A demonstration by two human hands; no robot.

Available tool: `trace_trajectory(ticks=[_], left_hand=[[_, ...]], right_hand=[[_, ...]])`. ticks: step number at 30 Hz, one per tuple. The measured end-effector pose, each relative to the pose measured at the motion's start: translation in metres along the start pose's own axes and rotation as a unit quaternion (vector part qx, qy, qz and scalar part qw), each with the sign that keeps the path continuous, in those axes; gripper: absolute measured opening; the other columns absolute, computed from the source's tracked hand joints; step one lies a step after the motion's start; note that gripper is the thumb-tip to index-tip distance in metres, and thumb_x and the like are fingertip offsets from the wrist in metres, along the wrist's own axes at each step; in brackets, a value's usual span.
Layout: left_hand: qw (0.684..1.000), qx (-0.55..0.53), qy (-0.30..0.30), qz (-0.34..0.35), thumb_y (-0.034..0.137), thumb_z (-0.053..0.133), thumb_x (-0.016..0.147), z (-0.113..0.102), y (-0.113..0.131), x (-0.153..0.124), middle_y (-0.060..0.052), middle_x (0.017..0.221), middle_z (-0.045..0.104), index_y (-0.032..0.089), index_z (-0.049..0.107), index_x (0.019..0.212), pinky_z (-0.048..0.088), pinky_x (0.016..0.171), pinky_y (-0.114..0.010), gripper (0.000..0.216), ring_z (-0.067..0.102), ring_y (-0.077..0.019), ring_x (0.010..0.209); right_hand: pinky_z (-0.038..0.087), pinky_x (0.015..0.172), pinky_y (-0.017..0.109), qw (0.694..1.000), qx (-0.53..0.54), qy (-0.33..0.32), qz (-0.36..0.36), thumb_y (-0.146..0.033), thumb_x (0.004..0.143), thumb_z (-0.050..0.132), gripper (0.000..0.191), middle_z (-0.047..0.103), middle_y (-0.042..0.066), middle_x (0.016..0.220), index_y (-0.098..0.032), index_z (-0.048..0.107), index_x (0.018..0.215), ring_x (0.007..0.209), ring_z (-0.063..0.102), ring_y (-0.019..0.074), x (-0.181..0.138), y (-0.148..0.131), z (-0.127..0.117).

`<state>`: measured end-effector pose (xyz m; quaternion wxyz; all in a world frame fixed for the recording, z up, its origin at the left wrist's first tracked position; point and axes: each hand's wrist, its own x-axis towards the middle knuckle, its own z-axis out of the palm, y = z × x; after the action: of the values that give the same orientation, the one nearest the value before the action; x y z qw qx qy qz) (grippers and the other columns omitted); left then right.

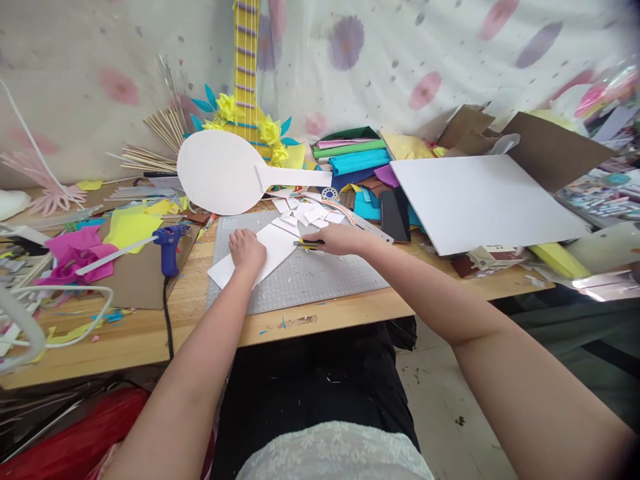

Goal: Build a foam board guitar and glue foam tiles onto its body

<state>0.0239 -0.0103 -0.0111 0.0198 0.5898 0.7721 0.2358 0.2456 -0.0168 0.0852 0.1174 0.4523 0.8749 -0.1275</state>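
My left hand [247, 250] rests fingers-down on a white sheet piece [270, 248], pinning it to the grey cutting mat [310, 280]. My right hand [336, 239] is closed round a small yellow-and-black cutter [306, 244], its tip at the sheet's right edge. Several white offcuts [307, 213] lie just beyond the sheet. A large white paddle-shaped cutout [225, 172] lies behind the mat, its handle pointing right.
A blue glue gun [169, 245] lies left of the mat, its cord hanging over the wooden table edge [150, 347]. A big white board [475, 200] leans at right over cardboard. Coloured paper rolls [357, 157], pink and yellow scraps [80, 257], and sticks crowd the back.
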Motion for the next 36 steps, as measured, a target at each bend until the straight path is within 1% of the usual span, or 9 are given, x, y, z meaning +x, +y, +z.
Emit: trace_trajectory(ticks=[5, 8, 11, 14, 19, 24, 30, 33, 36], left_hand=[[1.0, 0.013, -0.013, -0.007, 0.009, 0.03, 0.081, -0.002, 0.002, 0.0, -0.023, 0.113, 0.055, 0.009, 0.061, 0.103, 0.036, 0.097, -0.046, 0.038, 0.047, -0.0334, 0.114], [0.999, 0.026, -0.018, -0.01, 0.013, 0.032, 0.083, -0.005, 0.003, -0.001, -0.02, 0.113, 0.057, 0.011, 0.059, 0.106, 0.036, 0.097, -0.044, 0.036, 0.048, -0.0319, 0.113], [0.999, 0.043, -0.028, 0.002, 0.038, 0.044, 0.084, -0.01, 0.005, -0.003, -0.019, 0.115, 0.057, 0.011, 0.056, 0.112, 0.035, 0.098, -0.042, 0.041, 0.048, -0.0322, 0.114], [0.994, 0.073, -0.068, 0.042, 0.067, 0.056, 0.068, -0.015, 0.01, -0.005, -0.02, 0.121, 0.054, 0.011, 0.051, 0.122, 0.034, 0.099, -0.044, 0.078, 0.045, -0.0355, 0.118], [0.984, 0.1, -0.135, 0.067, 0.077, 0.06, 0.055, -0.023, 0.018, -0.002, -0.022, 0.122, 0.053, 0.01, 0.053, 0.122, 0.035, 0.098, -0.043, 0.096, 0.043, -0.0384, 0.12], [0.983, 0.017, -0.177, 0.041, 0.074, 0.064, 0.056, -0.034, 0.02, 0.013, -0.02, 0.126, 0.052, 0.015, 0.055, 0.118, 0.04, 0.094, -0.041, 0.086, 0.049, -0.0359, 0.118], [0.984, -0.14, -0.114, 0.005, 0.053, 0.072, 0.062, -0.055, 0.025, 0.033, -0.011, 0.113, 0.062, 0.019, 0.056, 0.102, 0.045, 0.087, -0.037, 0.055, 0.058, -0.0279, 0.105], [0.95, -0.291, -0.101, -0.047, 0.037, 0.073, 0.065, -0.058, 0.029, 0.038, -0.007, 0.099, 0.065, 0.018, 0.054, 0.094, 0.049, 0.079, -0.034, 0.039, 0.063, -0.0228, 0.09], [0.885, -0.442, -0.08, -0.123, 0.024, 0.069, 0.069, -0.051, 0.031, 0.041, -0.007, 0.1, 0.065, 0.018, 0.051, 0.099, 0.052, 0.073, -0.032, 0.036, 0.065, -0.0184, 0.081]], right_hand=[[0.039, 0.057, 0.022, 0.993, 0.077, -0.072, 0.046, -0.027, 0.089, 0.049, 0.05, 0.07, 0.004, 0.086, -0.032, 0.046, 0.139, 0.055, 0.058, 0.01, -0.015, 0.023, 0.0], [0.039, 0.052, 0.021, 0.985, 0.142, -0.083, 0.05, -0.033, 0.09, 0.05, 0.051, 0.068, 0.001, 0.081, -0.034, 0.044, 0.14, 0.049, 0.054, 0.0073, -0.02, 0.037, 0.002], [0.041, 0.051, 0.019, 0.977, 0.207, -0.035, 0.047, -0.034, 0.087, 0.055, 0.054, 0.068, 0.001, 0.084, -0.035, 0.043, 0.141, 0.054, 0.056, 0.0076, -0.015, 0.045, 0.005], [0.044, 0.051, 0.018, 0.961, 0.267, 0.038, 0.06, -0.033, 0.086, 0.058, 0.057, 0.069, 0.002, 0.089, -0.034, 0.042, 0.141, 0.058, 0.059, 0.0084, 0.001, 0.044, 0.01], [0.049, 0.055, 0.021, 0.919, 0.36, 0.13, 0.099, -0.029, 0.086, 0.058, 0.064, 0.069, 0.005, 0.095, -0.029, 0.035, 0.145, 0.06, 0.061, 0.0102, 0.032, 0.027, 0.015], [0.054, 0.063, 0.026, 0.877, 0.441, 0.169, 0.088, -0.027, 0.078, 0.066, 0.082, 0.064, 0.01, 0.117, -0.022, 0.025, 0.149, 0.068, 0.063, 0.012, 0.051, 0.009, 0.016], [0.055, 0.058, 0.026, 0.8, 0.556, 0.212, 0.079, -0.023, 0.077, 0.068, 0.077, 0.063, 0.011, 0.114, -0.019, 0.033, 0.145, 0.064, 0.062, 0.0108, 0.063, 0.006, 0.009], [0.055, 0.057, 0.025, 0.75, 0.605, 0.247, 0.103, -0.031, 0.084, 0.062, 0.068, 0.066, 0.009, 0.1, -0.02, 0.031, 0.143, 0.061, 0.063, 0.0105, 0.067, 0.009, 0.004], [0.055, 0.057, 0.023, 0.717, 0.634, 0.27, 0.108, -0.038, 0.086, 0.059, 0.067, 0.065, 0.007, 0.095, -0.021, 0.028, 0.143, 0.063, 0.065, 0.0107, 0.068, 0.009, 0.002]])
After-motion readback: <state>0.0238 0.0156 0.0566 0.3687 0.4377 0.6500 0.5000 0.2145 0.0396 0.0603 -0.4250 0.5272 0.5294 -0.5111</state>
